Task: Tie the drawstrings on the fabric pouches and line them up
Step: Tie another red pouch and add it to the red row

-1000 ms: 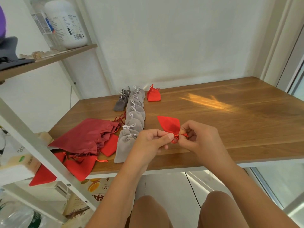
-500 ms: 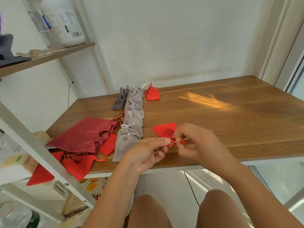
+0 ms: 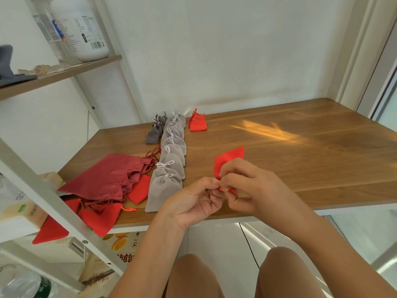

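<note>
Fingers point(image 3: 211, 184) of the left hand point(image 3: 193, 198) and right hand point(image 3: 247, 186) curl above the front edge of the worktop point(image 3: 300, 151), whose wood spreads wide to their right; a row of grey pouches point(image 3: 171, 160) runs from that edge toward the wall, left of them; the red pouch point(image 3: 229, 157) rises just behind the right hand; both hands pinch its drawstring point(image 3: 231, 191).
</note>
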`<action>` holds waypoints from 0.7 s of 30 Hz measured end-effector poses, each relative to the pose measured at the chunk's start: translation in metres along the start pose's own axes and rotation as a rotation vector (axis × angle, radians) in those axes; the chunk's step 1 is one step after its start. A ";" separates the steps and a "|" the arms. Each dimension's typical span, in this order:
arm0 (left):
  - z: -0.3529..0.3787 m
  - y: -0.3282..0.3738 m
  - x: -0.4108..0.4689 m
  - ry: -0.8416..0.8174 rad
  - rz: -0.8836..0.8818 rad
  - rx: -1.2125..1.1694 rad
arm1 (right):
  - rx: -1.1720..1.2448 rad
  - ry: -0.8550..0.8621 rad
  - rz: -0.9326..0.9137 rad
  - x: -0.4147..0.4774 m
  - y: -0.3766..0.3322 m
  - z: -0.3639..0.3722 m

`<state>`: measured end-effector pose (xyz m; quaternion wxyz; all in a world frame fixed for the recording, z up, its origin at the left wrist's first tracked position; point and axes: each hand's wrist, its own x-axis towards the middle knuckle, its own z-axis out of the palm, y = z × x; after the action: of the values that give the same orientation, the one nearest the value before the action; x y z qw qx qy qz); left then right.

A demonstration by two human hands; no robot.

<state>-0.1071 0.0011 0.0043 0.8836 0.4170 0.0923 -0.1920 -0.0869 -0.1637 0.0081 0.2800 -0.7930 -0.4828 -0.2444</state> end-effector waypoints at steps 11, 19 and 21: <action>0.013 0.020 -0.018 -0.001 0.483 0.868 | 0.179 0.003 0.144 -0.003 0.005 -0.015; 0.017 0.026 -0.024 -0.162 0.554 0.907 | 0.279 -0.064 0.191 0.004 0.006 -0.031; 0.017 0.025 -0.023 -0.149 0.595 0.902 | 0.355 -0.033 0.234 0.004 0.004 -0.030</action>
<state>-0.1173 0.0087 0.0401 0.6375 0.7480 -0.1839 0.0167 -0.0850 -0.1831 0.0322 0.4339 -0.7857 -0.4275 -0.1083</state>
